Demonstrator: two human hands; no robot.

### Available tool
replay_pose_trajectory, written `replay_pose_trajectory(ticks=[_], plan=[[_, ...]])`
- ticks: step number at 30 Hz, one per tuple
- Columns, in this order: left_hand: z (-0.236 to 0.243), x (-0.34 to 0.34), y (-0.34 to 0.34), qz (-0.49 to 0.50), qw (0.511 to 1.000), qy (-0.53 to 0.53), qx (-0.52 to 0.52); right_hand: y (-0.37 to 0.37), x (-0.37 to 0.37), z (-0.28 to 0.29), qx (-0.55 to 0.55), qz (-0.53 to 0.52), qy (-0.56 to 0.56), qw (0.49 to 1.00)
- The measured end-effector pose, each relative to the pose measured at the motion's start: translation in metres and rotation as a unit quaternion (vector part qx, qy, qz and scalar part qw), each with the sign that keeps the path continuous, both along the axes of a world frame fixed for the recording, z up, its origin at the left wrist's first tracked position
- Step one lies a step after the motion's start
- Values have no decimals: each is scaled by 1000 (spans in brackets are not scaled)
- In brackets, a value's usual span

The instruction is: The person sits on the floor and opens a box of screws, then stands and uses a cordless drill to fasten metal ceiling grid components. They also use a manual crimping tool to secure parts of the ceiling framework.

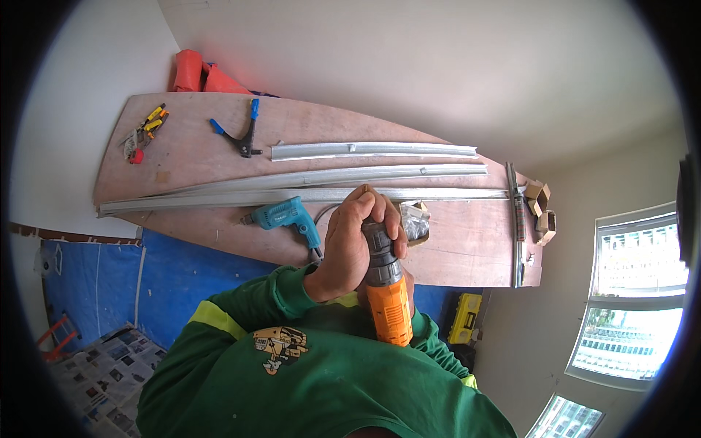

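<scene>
An orange and black cordless drill (389, 303) is held close to my chest, its dark chuck end pointing away from me. My left hand (350, 237) is closed around that front end, with fingers curled over the tip, so any bit there is hidden. Mostly covered by the drill body, my right hand (409, 283) is at the grip side underneath; its fingers do not show. Just left of my hands, a teal corded drill (285, 217) lies on the wooden board (467, 255). Behind my hands sits an opened box (418, 223) with a clear plastic bag in it.
Long metal channels (372, 151) lie across the board. A blue-handled hand riveter (244, 135) and yellow-handled tools (150, 130) are farther left. At the right end are another metal strip (518, 226) and small cardboard boxes (542, 212). A yellow toolbox (464, 318) stands below.
</scene>
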State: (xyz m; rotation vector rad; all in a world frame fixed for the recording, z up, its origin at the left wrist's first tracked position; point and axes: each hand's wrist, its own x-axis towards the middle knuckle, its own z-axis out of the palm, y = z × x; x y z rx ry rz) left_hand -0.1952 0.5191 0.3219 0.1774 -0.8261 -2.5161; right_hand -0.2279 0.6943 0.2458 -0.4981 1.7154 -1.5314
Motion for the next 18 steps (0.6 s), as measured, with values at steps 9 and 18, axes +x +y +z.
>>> replay_pose_trajectory(ticks=[9, 18], plan=[[6, 23, -10, -11, 1000, -6, -17, -12, 18, 8, -14, 24, 126, 992], [4, 81, -29, -201, 974, -108, 0, -17, 68, -20, 26, -18, 203, 979]])
